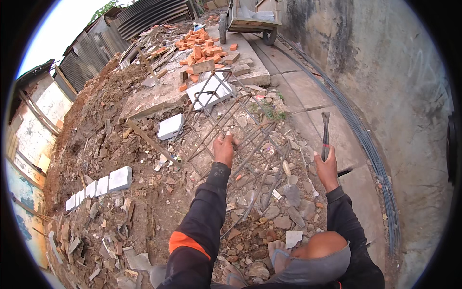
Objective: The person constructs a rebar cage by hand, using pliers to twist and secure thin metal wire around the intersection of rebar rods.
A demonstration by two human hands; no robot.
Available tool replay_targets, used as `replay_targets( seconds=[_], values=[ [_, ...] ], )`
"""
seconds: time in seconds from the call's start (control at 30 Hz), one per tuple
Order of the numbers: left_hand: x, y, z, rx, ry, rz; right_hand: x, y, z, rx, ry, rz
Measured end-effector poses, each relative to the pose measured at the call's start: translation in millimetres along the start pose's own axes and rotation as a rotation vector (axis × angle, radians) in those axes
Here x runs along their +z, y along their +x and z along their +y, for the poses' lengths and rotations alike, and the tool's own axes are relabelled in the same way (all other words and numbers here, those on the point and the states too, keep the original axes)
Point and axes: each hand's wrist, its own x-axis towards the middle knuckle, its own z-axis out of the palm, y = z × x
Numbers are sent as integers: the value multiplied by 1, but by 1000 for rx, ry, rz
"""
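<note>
In front of me stands a cage of rusty reinforcing bars (234, 108), tied with square hoops and tilted over the rubble. My left hand (224, 149) is closed round one of its bars, near the middle of the cage. To the right, my right hand (327, 169) grips a pair of dark pincers (326, 126) with a red band on the handles, jaws pointing up and away. The pincers are apart from the cage, above the concrete slabs. Just behind the cage lies a white block (210, 91), partly covered by the bars.
Orange bricks (198, 48) are heaped beyond the cage, near a wooden cart (252, 21) on wheels. Long steel bars (358, 132) run along the concrete wall (399, 86) at right. More white blocks (120, 178) lie in a row on the left. Loose stones surround my feet.
</note>
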Motion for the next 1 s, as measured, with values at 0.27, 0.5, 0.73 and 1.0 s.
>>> replay_targets(
  seconds=[0.27, 0.5, 0.73, 1.0],
  values=[
    [-23, -9, -73, 100, 293, -28, -14, -33, 99, -110, -118, -101],
    [3, -33, -134, 200, 725, -132, -26, -41, 26, 400, 453, -465],
    [23, -48, -133, 153, 1040, -66, 7, -50, -1, 714, 872, -434],
    [-22, -63, -123, 301, 1239, -315, 33, -16, -51, 507, 972, -383]
  ],
)
